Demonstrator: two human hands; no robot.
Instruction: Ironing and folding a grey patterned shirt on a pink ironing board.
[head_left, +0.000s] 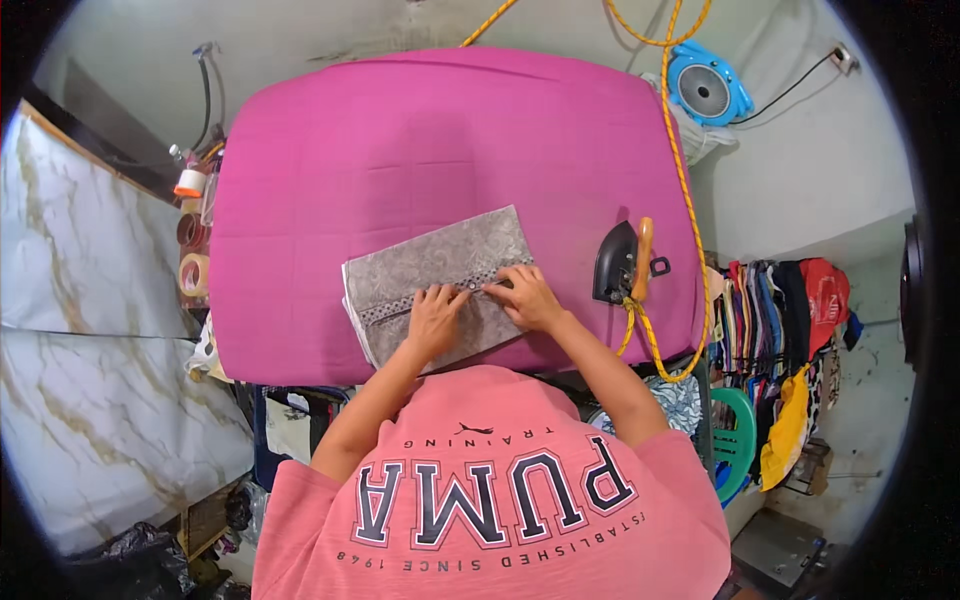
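Note:
A folded grey patterned garment (442, 255) lies slantwise near the front edge of the pink-covered ironing table (315, 165). Across it runs a darker dotted strip with a small round button (472, 286) on it. My left hand (435, 319) rests on the garment just left of the button, fingertips on the strip. From the right, my right hand (526, 296) bends over the same strip, thumb and fingers at the button's side. Whether either hand pinches the fabric is hard to tell. Beneath the garment's left edge, white layers show.
To the right, a black iron (616, 262) with a wooden handle lies on the cover, its yellow cord (686, 195) looping along the table's right side. Tape rolls (193, 274) and bottles stand beyond the left edge. A blue fan (705, 86) is at the back right, hanging clothes (769, 307) farther right.

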